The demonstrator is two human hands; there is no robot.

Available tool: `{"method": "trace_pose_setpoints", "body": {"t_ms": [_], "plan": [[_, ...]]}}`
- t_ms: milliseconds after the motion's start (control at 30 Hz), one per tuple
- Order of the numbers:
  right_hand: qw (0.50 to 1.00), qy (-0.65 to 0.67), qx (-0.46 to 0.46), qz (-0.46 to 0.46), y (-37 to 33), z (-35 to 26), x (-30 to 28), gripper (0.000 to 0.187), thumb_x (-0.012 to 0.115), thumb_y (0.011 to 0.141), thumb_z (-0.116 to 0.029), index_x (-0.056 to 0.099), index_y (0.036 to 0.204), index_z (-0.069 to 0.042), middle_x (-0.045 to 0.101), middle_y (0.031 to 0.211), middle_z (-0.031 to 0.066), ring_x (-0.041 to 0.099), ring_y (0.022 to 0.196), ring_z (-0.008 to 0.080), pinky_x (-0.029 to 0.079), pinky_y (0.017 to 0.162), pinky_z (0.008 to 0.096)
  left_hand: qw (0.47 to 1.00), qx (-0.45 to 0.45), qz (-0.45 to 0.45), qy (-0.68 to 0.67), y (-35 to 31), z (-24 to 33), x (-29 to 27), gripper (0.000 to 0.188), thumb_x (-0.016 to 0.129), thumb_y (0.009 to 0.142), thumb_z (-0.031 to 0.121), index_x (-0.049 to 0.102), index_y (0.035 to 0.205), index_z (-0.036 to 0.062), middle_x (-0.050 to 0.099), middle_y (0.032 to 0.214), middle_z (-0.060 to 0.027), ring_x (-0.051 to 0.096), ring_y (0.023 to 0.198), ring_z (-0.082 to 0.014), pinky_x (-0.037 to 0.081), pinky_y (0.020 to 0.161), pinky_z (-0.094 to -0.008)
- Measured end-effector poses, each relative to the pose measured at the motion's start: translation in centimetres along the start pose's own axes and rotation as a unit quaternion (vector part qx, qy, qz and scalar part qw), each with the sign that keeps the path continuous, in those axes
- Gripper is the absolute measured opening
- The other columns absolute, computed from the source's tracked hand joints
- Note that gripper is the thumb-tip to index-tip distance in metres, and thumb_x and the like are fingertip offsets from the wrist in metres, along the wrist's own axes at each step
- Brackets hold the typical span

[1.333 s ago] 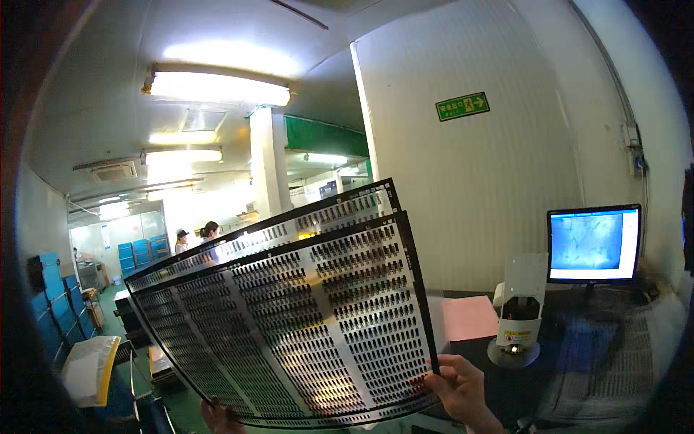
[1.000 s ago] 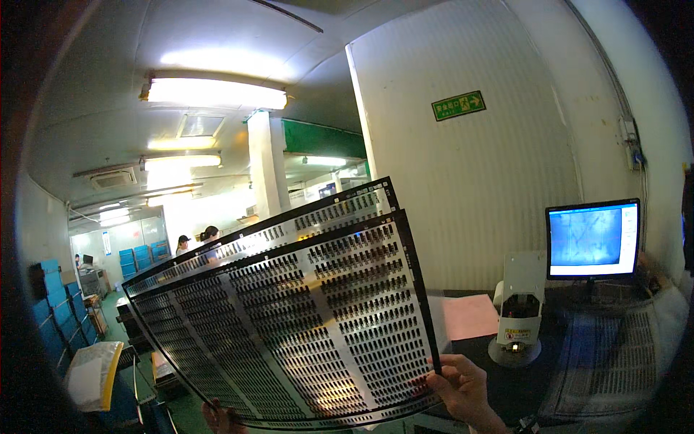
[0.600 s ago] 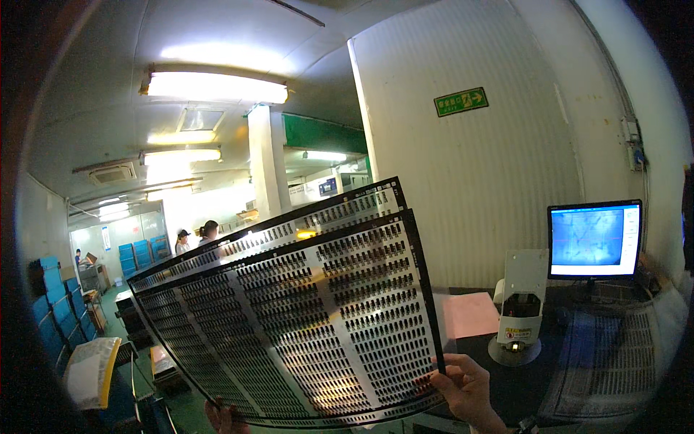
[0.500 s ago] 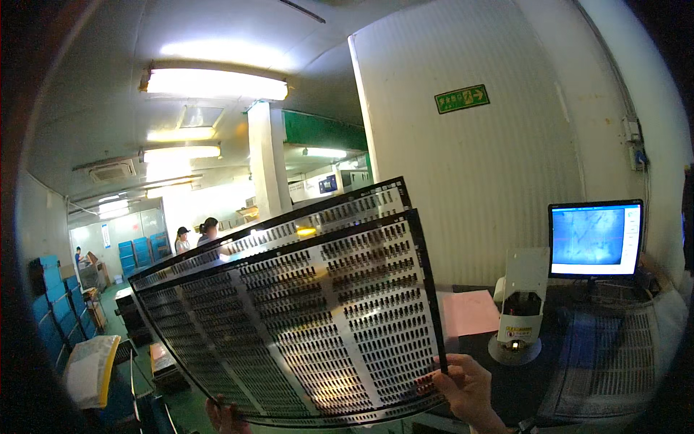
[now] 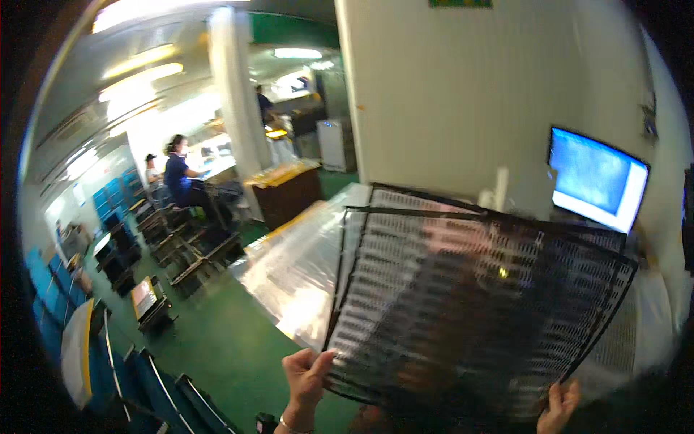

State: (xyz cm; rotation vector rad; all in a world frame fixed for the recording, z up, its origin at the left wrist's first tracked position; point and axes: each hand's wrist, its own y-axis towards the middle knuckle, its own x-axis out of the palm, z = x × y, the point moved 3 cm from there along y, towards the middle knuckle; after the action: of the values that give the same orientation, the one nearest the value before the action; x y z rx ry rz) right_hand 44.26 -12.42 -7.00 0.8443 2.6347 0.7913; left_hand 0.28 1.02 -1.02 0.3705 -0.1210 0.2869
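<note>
Two see-through film sheets [image 5: 390, 289] with black borders and rows of small dark marks overlap, slightly out of line. They are held up at a tilt in front of me and are blurred by motion. My left hand [image 5: 305, 380] pinches their lower left edge between thumb and fingers. Closed on the lower right edge is my right hand [image 5: 558, 406], partly cut off by the picture's lower border. Behind the sheets at the right, a lit monitor [image 5: 596, 181] shows a blue picture.
A bench with clear plastic sheeting [image 5: 289, 278] lies behind the films, to their left. Blue racks [image 5: 155, 390] stand at lower left beside the green floor [image 5: 231, 354]. A person in dark blue [image 5: 181, 177] sits farther back. A pale wall [image 5: 448, 108] rises ahead.
The film sheets have swung to the right and now tilt down toward that side. My left hand has come fully into view. The view has dipped, showing more floor and the plastic-covered bench.
</note>
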Motion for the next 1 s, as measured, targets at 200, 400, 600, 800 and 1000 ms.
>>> {"method": "trace_pose_setpoints", "body": {"t_ms": [200,400,600,800,1000], "plan": [[0.921,-0.068,0.304,0.234,-3.4,-1.5,-8.7,0.035,0.062,0.082,-0.011,0.052,0.114,-0.003,0.061,0.092,0.0062,0.058,0.079,0.014,0.046,0.074,0.0277,0.932,-0.212,-0.294,0.016,-1.8,-5.0,10.0,0.019,0.071,0.076,0.01,0.06,0.086,-0.0014,0.055,0.063,0.0018,0.054,0.061,-0.0051,0.04,0.046,-0.0203],[0.917,-0.031,0.351,0.189,-4.7,-1.8,-12.1,0.033,0.062,0.081,-0.012,0.053,0.111,0.0,0.058,0.094,0.0058,0.055,0.082,0.0125,0.044,0.072,0.027,0.896,-0.3,-0.323,0.041,-4.2,-6.6,13.6,0.018,0.069,0.078,0.01,0.059,0.085,-0.0033,0.061,0.068,-0.0029,0.056,0.061,-0.0063,0.044,0.051,-0.0194],[0.91,-0.009,0.363,0.198,-3.0,-2.4,-10.5,0.028,0.06,0.081,-0.009,0.054,0.107,0.001,0.061,0.087,0.0041,0.057,0.071,0.011,0.046,0.065,0.0251,0.913,-0.26,-0.285,0.134,-3.7,-8.0,12.3,0.018,0.07,0.077,0.012,0.06,0.077,-0.0018,0.06,0.062,-0.0028,0.052,0.053,-0.0044,0.039,0.048,-0.0173],[0.916,-0.018,0.347,0.2,-2.4,-1.9,-10.6,0.028,0.06,0.082,-0.009,0.054,0.107,0.001,0.062,0.086,0.0046,0.058,0.07,0.0103,0.047,0.064,0.0242,0.93,0.066,-0.258,0.252,-2.9,-5.8,11.7,0.022,0.074,0.07,0.008,0.059,0.084,0.0005,0.063,0.08,-0.0093,0.059,0.069,-0.014,0.047,0.063,-0.0254],[0.908,-0.017,0.368,0.202,-1.8,-1.8,-10.2,0.03,0.06,0.081,-0.008,0.053,0.109,0.001,0.062,0.088,0.0055,0.059,0.073,0.0113,0.047,0.065,0.0244,0.804,0.208,-0.492,0.262,-3.4,-3.3,15.0,0.061,0.079,0.061,0.035,0.057,0.108,0.0029,0.053,0.117,-0.0168,0.05,0.111,-0.034,0.037,0.095,-0.0486]]}}
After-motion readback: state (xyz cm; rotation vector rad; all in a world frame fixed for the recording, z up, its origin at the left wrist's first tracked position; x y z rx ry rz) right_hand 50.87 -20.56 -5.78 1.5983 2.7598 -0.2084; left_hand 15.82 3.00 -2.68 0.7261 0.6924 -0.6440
